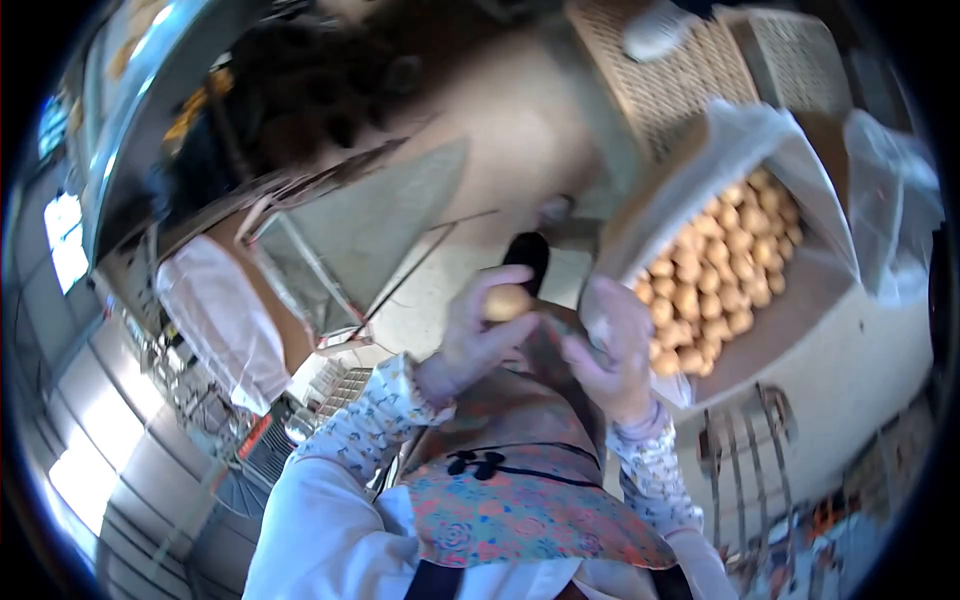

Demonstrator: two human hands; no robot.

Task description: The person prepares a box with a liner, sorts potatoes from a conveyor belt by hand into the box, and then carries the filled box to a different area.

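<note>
A small round tan item (507,302) sits between the thumb and fingers of my left hand (478,335), in front of my patterned apron (530,500). To its right is my right hand (615,355), with thumb and fingers apart and nothing visible between them. My right fingers are close to the near left edge of a box (800,150) lined with white plastic. Many similar tan round items (720,270) lie heaped inside this box. Both hands are slightly blurred.
Another plastic-lined box (225,310) stands at the left, beside a metal frame (310,265). Woven trays (665,80) lie at the top right, with a white shoe (658,32) near them. A metal rack (745,450) is at the lower right.
</note>
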